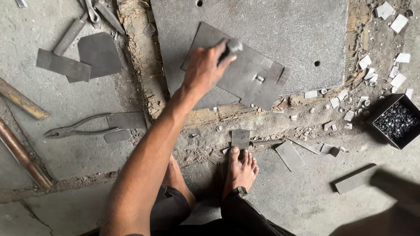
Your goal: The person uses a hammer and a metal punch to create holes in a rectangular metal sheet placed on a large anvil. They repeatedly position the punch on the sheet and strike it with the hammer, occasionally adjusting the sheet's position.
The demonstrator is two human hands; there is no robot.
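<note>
My left hand [204, 70] reaches forward and is shut on a small metal tool with a rounded grey head [234, 45]. It hovers over a thin, angular sheet-metal piece [245, 72] that lies on a thick grey steel plate [280, 30]. A small rivet-like stub [259, 78] stands on the sheet to the right of the hand. My right hand is not in view. My bare feet [240, 168] rest on the concrete below, with a small square metal offcut [240, 138] just past the toes.
Pliers [83, 128] lie on the floor at left, near flat metal offcuts [99, 53] and two wooden handles [22, 101]. A black box of small dark pieces [396, 121] sits at right, with pale scraps [367, 74] scattered around. A worn wooden plank [140, 52] edges the plate.
</note>
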